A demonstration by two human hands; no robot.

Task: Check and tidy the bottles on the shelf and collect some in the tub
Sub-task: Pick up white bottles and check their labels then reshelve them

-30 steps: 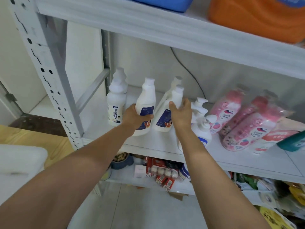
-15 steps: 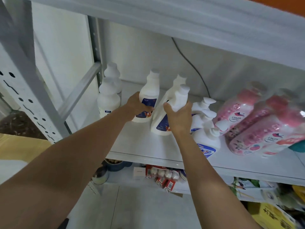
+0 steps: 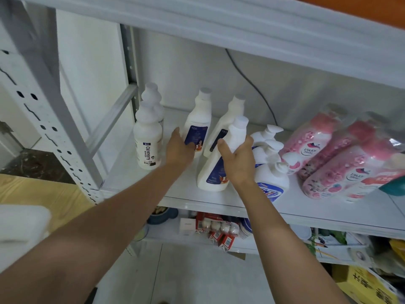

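Observation:
Several white bottles stand on the white shelf board (image 3: 317,207). My left hand (image 3: 178,148) grips the lower body of an upright white bottle with a blue label (image 3: 198,121). My right hand (image 3: 237,160) holds the neck of a front white bottle (image 3: 213,170), which leans to the right. Behind it stands a third bottle of the same kind (image 3: 230,116). Left of them are two "Oil enemy" bottles (image 3: 148,137), one behind the other. No tub can be made out for certain.
White pump bottles (image 3: 270,178) crowd just right of my right hand, then pink bottles in clear wrap (image 3: 333,159). The perforated rack post (image 3: 50,119) stands at left. A lower shelf holds small boxes and a blue bowl (image 3: 162,215). A black cable (image 3: 252,84) runs down the back wall.
My right hand has pulled the front white bottle nearer the shelf's edge. My left hand stays on the blue-label bottle. The view has shifted slightly.

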